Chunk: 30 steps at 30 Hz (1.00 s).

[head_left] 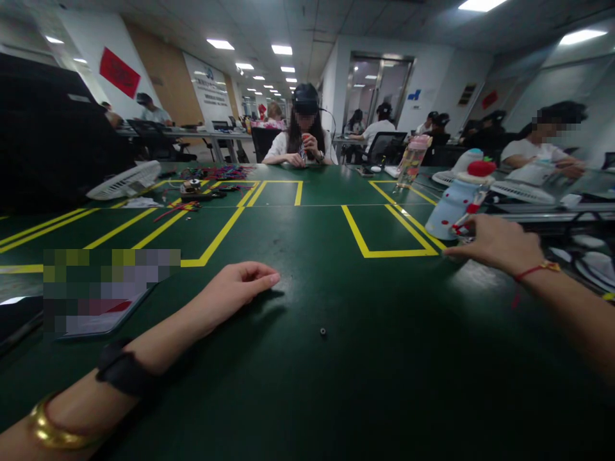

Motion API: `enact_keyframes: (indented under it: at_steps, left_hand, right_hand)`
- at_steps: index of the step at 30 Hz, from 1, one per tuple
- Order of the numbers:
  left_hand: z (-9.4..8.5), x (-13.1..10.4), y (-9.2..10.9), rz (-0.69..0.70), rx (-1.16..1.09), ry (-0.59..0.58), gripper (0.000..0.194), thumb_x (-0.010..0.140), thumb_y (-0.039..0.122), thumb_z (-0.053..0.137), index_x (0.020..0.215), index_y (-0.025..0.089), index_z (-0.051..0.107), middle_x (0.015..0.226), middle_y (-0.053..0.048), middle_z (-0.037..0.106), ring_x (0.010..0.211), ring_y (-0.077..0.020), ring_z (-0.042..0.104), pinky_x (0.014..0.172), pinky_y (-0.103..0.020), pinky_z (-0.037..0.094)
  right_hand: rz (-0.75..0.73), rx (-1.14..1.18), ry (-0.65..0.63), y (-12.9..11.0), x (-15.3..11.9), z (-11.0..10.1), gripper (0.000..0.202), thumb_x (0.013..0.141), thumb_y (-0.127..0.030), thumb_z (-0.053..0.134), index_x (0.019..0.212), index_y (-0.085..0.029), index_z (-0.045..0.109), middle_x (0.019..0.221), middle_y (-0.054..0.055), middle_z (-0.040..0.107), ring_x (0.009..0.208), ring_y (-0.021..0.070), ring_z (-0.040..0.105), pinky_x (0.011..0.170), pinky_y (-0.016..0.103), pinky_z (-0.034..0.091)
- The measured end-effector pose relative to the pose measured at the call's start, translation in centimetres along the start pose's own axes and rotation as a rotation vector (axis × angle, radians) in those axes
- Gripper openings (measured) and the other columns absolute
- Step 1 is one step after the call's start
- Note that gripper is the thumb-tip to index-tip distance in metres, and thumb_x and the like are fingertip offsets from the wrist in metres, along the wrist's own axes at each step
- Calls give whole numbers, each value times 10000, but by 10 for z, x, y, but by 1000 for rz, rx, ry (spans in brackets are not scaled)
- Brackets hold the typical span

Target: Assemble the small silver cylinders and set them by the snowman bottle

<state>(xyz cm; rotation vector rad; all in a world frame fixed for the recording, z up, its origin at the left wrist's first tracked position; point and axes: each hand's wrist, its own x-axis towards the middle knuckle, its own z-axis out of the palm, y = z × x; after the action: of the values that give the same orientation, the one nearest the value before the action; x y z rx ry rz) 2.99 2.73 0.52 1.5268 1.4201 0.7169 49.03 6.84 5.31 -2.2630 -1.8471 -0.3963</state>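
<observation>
My left hand [240, 286] rests on the green table [269, 397] with its fingers curled and the thumb and fingertips close together; whatever they hold, if anything, is too small to name. At the right, my right hand [502, 246] is beside the base of a light blue bottle [449, 208] with a red top. Its thumb and fingers close around something small that I cannot make out. A small dark ring-like part [323, 332] lies on the table between my hands, nearer to me.
A blurred phone-like object [115, 307] lies at the left. Wires [221, 173] and a small device [191, 187] are farther back. A pink-lidded bottle [414, 160] and white fans stand behind; a person [305, 128] sits opposite.
</observation>
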Motion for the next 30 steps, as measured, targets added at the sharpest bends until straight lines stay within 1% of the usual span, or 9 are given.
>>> enact_keyframes:
  at_steps: [3,7,9,11,14,18,23,26,30]
  left_hand:
    - [1,-1,2,-13,10,0,393,755,524,650,971,198,689,686,15,589,524,-112,437,464,-213,294]
    - [4,-2,1,5,32,40,385,768,523,636,962,195,688,662,15,570,516,-116,441,462,-218,302]
    - [6,-2,-1,42,32,97,381,777,526,623,956,195,687,669,12,564,532,-123,457,469,-221,316]
    - [7,-3,-3,60,18,154,381,778,528,618,964,202,684,683,13,563,551,-128,473,485,-225,338]
    - [8,-3,-5,51,-21,194,375,770,523,625,979,216,682,704,21,567,556,-126,482,502,-230,361]
    - [8,-3,-4,66,-46,181,344,782,498,624,958,209,686,693,22,552,556,-121,476,491,-222,352]
    - [9,-2,-1,67,-23,181,334,786,489,625,946,203,691,712,10,562,578,-123,485,510,-224,365]
    - [9,-2,-1,66,-13,181,343,771,494,629,938,201,694,709,7,576,569,-129,493,505,-230,361]
    - [8,-1,-3,49,-3,187,344,776,502,618,951,216,696,722,5,584,573,-132,504,512,-232,376]
  right_hand:
    - [-236,167,-18,-57,-36,-4,573,769,-612,553,1154,-189,592,1151,108,588,1036,226,564,884,375,460]
    - [-834,642,-219,-146,-110,-1,510,846,-478,556,1300,-247,535,1256,75,540,1113,183,515,943,344,441]
    - [-981,689,-276,-175,-137,3,359,871,-389,553,1197,-253,618,1160,59,590,1036,163,532,888,324,455]
    - [-1022,705,-282,-184,-146,5,229,910,-287,495,1004,-217,691,1012,53,632,934,141,549,822,293,464]
    - [-894,718,-167,-166,-125,1,229,913,-213,464,972,-194,684,966,54,648,898,132,571,804,278,469]
    - [-552,455,38,-102,-58,-17,260,877,-280,518,1068,-184,666,1031,70,659,942,175,587,849,324,435]
    - [-159,133,-88,-19,7,-29,320,845,-305,535,1065,-121,677,954,106,674,826,156,587,749,291,386]
    - [-91,115,-155,13,20,-25,276,797,-242,586,988,-79,700,892,128,678,769,150,581,716,289,373]
    - [-40,120,-220,32,24,-18,270,730,-198,656,967,-76,701,912,122,682,772,150,584,720,279,376]
